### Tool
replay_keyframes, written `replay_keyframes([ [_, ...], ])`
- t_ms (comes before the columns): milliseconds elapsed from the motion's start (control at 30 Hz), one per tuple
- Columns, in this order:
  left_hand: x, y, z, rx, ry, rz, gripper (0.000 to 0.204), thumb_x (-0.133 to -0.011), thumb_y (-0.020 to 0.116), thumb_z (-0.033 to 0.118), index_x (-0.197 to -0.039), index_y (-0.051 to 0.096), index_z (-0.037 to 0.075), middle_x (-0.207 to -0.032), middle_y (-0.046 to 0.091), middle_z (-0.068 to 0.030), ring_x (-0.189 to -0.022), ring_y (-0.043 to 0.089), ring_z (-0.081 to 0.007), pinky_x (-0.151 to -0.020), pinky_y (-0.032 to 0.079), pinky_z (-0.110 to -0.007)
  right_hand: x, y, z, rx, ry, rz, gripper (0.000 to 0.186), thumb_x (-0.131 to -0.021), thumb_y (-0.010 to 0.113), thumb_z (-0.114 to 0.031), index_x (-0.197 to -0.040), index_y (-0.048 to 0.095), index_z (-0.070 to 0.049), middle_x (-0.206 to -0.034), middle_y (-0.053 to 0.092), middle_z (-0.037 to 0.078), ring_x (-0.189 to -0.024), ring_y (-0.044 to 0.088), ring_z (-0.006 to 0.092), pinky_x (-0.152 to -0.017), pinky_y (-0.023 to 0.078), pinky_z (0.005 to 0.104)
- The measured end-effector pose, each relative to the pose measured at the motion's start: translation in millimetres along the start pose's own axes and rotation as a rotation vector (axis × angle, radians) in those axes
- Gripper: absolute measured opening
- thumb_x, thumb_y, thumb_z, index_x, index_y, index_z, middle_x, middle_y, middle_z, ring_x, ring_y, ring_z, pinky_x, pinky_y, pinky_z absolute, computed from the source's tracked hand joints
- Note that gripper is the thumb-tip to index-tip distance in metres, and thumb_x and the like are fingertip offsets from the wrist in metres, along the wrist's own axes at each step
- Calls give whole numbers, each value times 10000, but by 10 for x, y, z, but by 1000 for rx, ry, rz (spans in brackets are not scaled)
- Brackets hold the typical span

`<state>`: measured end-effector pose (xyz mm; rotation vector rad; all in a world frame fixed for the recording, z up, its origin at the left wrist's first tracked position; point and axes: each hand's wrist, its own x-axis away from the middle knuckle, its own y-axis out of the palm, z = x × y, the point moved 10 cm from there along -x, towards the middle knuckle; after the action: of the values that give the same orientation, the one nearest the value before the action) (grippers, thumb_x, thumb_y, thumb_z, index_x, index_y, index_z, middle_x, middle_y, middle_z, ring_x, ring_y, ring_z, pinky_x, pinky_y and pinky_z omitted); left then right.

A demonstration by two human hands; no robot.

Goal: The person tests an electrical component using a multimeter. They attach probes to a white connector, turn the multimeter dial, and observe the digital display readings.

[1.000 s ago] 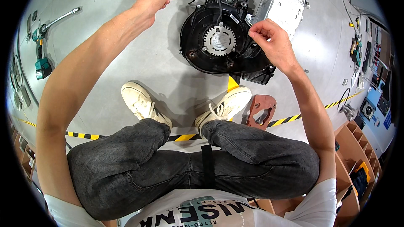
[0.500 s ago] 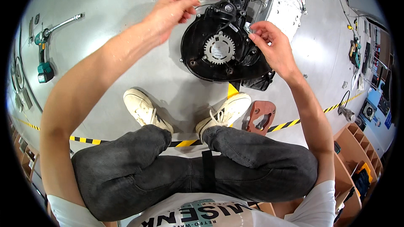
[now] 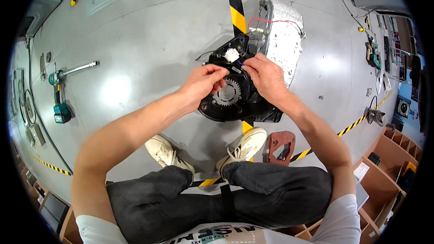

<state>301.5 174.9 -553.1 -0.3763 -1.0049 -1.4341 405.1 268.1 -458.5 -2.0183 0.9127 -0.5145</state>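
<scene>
A black round motor housing [image 3: 216, 113] lies on the floor in front of me, with a silver toothed disc [image 3: 227, 93] at its middle. Over its far part sits a white plug connector [image 3: 232, 54], with a short blue wire [image 3: 240, 62] running from it to my right fingertips. My right hand [image 3: 267, 77] is closed, thumb and forefinger pinching at that wire. Above the housing's left side, my left hand [image 3: 205, 83] is closed with its fingertips together; whatever is between them is too small to make out.
Beyond the housing lies a silver foil-like panel [image 3: 285, 40] with a red wire [image 3: 275, 21]. A reddish-brown bracket [image 3: 281, 147] rests right of my shoes. At the left lies a cordless ratchet wrench [image 3: 58, 92]; wooden compartments [image 3: 384, 176] stand at the lower right.
My left hand has left the white connector and come right, over the housing. The connector now sits nearer my right hand, which has moved in to its wire. The view has shifted.
</scene>
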Motion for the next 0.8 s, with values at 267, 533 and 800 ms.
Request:
replay_keyframes([
  [267, -38, -267, -100, -29, -65, -60, 227, -908, 530, 244, -1006, 548, 40, -781, 558, -25, -689, 505, -95, -631, 406, -229, -83, 28, 260, 195, -9, 55, 150, -791, 618, -187, -769, 582, -43, -752, 546, 115, -698, 589, 298, -598, 490, 388],
  [533, 809, -1476, 752, -1135, 300, 310, 175, -849, 573, 154, -886, 572, -17, -800, 578, -117, -732, 554, -228, -669, 448, -314, 729, -734, 622, 3, 236, -12, 229, -824, 596, -240, -922, 576, -34, -851, 555, 147, -791, 571, 352, -674, 475, 431],
  [800, 3823, -2995, -5, -1069, -369, 597, 274, -834, 539, 220, -904, 590, -41, -658, 584, -125, -540, 562, -241, -514, 465, -391, 3117, -2243, 240, -325, 936, -290, 326, -811, 599, -335, -862, 611, -13, -808, 617, 162, -765, 598, 317, -674, 466, 395],
])
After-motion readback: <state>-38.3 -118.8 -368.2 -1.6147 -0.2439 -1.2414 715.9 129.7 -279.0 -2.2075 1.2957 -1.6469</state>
